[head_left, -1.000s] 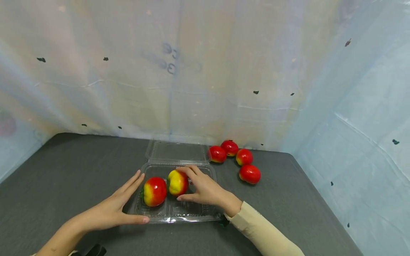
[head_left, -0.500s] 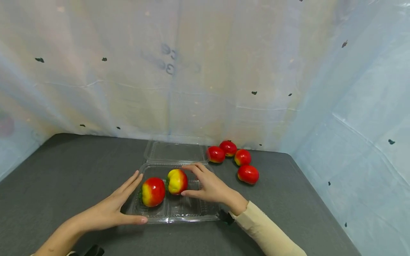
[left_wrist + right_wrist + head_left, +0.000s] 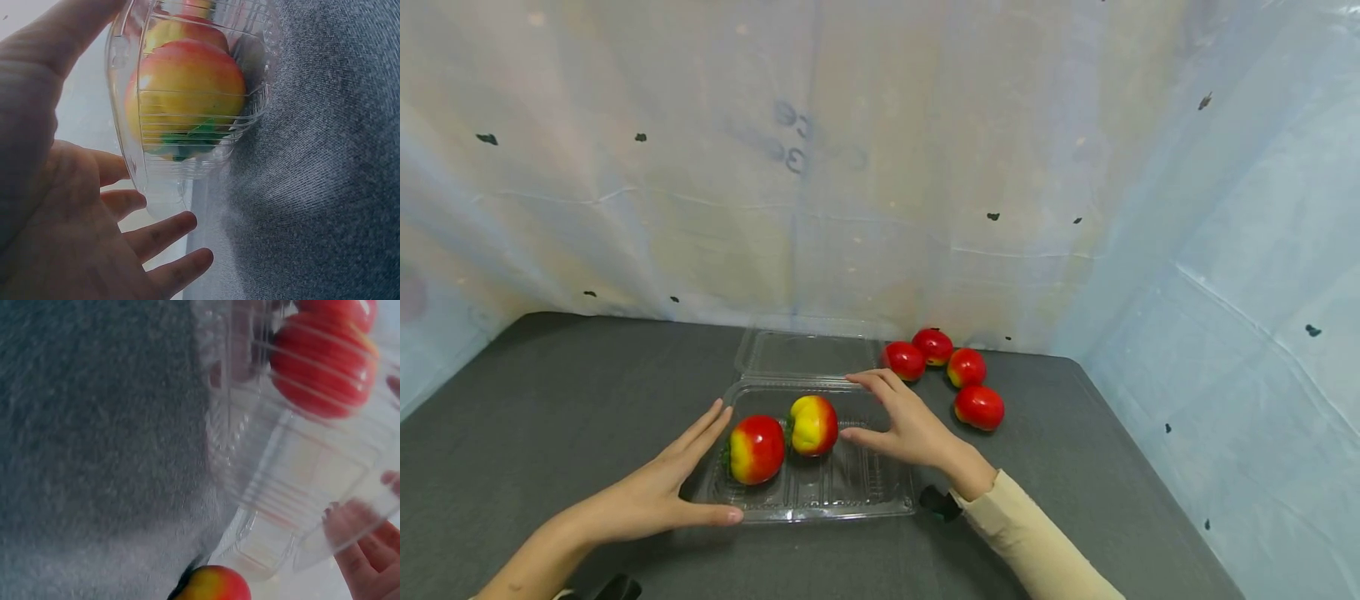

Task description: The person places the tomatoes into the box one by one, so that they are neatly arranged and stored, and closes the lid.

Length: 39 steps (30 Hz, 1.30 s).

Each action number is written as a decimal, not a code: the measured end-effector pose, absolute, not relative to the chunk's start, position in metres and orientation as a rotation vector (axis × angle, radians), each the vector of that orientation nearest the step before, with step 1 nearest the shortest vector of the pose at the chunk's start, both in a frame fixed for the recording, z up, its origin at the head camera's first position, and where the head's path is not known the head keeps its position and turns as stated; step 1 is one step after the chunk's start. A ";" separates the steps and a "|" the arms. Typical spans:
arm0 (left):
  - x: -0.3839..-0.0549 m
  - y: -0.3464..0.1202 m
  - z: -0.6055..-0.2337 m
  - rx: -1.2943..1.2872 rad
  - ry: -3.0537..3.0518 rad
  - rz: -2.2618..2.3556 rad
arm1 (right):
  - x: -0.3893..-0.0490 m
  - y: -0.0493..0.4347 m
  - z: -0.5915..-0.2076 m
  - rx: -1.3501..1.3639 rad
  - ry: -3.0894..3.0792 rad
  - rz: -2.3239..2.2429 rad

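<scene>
A clear plastic clamshell box (image 3: 850, 513) lies with its lid (image 3: 808, 356) folded back. Inside, on the left, are two shiny red-and-yellow fruits: a larger one (image 3: 757, 450) and a smaller one (image 3: 813, 426) beside it. Green leaves show at the larger fruit's end through the box wall in the left wrist view. My left hand (image 3: 651, 493) spreads around the box's left side, thumb by the front corner and fingertips by the left rim. My right hand (image 3: 917, 427) hovers over the box's right half, fingers apart and nothing in them, its thumb just right of the smaller fruit.
Several similar red fruits (image 3: 980, 407) lie in a group behind and right of the box on the dark grey table (image 3: 1075, 500). A pale plastic sheet (image 3: 880, 167) hangs along the back and sides. A dark strap piece (image 3: 942, 502) sits below my right wrist.
My right hand has let go of the smaller fruit and drawn away to the right, leaving it in the box. The left hand stays beside the box.
</scene>
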<state>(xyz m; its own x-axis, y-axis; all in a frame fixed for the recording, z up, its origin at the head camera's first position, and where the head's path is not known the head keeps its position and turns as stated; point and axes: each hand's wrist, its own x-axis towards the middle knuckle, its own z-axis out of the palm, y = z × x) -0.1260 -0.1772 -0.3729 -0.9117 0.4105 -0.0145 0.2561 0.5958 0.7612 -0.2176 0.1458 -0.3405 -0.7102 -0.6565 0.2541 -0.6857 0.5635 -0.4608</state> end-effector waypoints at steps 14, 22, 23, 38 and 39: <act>-0.127 -0.177 -0.375 0.569 2.631 1.237 | -0.224 0.173 -0.334 1.049 -2.675 0.846; -0.128 -0.179 -0.375 0.575 2.643 1.226 | -0.230 0.190 -0.337 0.965 -2.662 0.830; -0.128 -0.179 -0.375 0.575 2.643 1.228 | -0.231 0.193 -0.337 0.956 -2.661 0.823; -0.128 -0.179 -0.375 0.564 2.641 1.215 | -0.241 0.219 -0.350 0.872 -2.683 0.714; -0.128 -0.179 -0.375 0.564 2.641 1.216 | -0.242 0.221 -0.350 0.869 -2.687 0.703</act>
